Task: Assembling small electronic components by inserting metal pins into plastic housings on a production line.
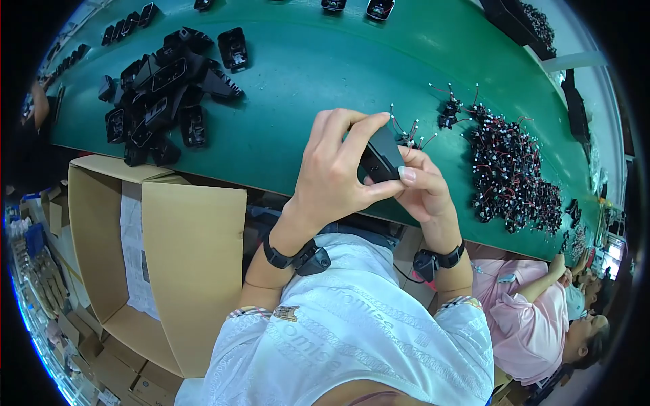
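Observation:
Over the table's near edge I hold a black plastic housing (383, 154) in both hands. My left hand (333, 161) grips it from the left, fingertips on its top end and thumb underneath. My right hand (425, 184) closes on its lower right side, the thumb pressed on its face. Just behind my right fingers lies a small part with red and black wires and white connectors (410, 135). A heap of such wired parts (511, 172) spreads to the right, with a smaller cluster (449, 114) beside it. At the left is a pile of similar black housings (162, 88).
An open cardboard box (193, 271) stands at the left against the green table (305, 74). More housings (380, 8) sit along the far side. A black bin (508, 20) stands at the far right. A co-worker in pink (525, 318) sits close on my right.

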`<move>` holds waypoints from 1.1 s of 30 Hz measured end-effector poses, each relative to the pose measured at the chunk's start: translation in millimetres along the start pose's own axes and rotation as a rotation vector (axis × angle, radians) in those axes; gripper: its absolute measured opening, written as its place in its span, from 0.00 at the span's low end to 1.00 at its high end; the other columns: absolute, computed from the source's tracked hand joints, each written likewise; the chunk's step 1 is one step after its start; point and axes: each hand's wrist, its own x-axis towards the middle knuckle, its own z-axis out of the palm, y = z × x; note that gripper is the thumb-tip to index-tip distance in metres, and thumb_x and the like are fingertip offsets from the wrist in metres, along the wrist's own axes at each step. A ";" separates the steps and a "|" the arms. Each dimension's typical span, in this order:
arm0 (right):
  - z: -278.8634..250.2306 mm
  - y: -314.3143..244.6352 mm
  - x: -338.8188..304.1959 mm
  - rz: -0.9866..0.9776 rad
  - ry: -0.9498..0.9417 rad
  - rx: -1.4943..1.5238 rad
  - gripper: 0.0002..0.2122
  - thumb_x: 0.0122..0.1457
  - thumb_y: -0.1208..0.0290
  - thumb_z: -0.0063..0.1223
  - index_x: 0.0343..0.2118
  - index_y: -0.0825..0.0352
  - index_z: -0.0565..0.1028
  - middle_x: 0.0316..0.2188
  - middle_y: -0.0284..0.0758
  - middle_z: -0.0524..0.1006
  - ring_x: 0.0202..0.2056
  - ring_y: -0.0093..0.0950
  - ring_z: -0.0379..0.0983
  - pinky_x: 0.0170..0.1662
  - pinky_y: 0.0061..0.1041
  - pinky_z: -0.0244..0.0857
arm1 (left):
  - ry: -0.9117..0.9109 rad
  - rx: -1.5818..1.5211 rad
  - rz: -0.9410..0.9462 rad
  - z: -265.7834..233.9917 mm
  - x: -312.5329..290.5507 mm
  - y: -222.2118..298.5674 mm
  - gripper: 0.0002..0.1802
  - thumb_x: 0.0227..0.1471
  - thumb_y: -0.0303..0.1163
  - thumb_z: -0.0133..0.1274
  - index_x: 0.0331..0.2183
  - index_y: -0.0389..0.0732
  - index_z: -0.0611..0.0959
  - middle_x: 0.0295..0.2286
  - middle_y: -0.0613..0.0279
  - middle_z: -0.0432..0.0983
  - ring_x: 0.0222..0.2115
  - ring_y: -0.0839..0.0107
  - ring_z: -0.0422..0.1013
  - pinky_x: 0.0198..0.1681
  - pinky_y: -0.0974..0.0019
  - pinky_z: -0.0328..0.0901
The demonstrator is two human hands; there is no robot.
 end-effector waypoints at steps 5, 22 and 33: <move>5.4 2.4 3.6 0.016 -0.026 0.191 0.20 0.56 0.71 0.60 0.51 0.74 0.76 0.46 0.45 0.81 0.47 0.35 0.80 0.57 0.37 0.71 | 0.060 -0.080 0.055 1.2 -1.4 -3.4 0.42 0.31 0.39 0.77 0.51 0.37 0.80 0.48 0.52 0.76 0.47 0.51 0.73 0.50 0.54 0.69; -110.4 -154.6 174.8 -0.439 0.842 -1.976 0.15 0.51 0.59 0.66 0.39 0.61 0.86 0.37 0.43 0.84 0.41 0.42 0.81 0.48 0.39 0.74 | 0.277 0.602 -0.451 -42.3 58.7 -142.6 0.37 0.48 0.42 0.64 0.58 0.39 0.75 0.60 0.43 0.63 0.65 0.37 0.51 0.65 0.36 0.50; -113.7 -138.6 188.7 -0.440 0.824 -2.103 0.22 0.50 0.48 0.69 0.41 0.60 0.85 0.39 0.44 0.80 0.42 0.41 0.78 0.47 0.39 0.74 | 0.140 0.833 -0.521 -31.4 56.2 -138.4 0.34 0.49 0.48 0.63 0.54 0.38 0.80 0.60 0.44 0.64 0.65 0.37 0.49 0.65 0.27 0.42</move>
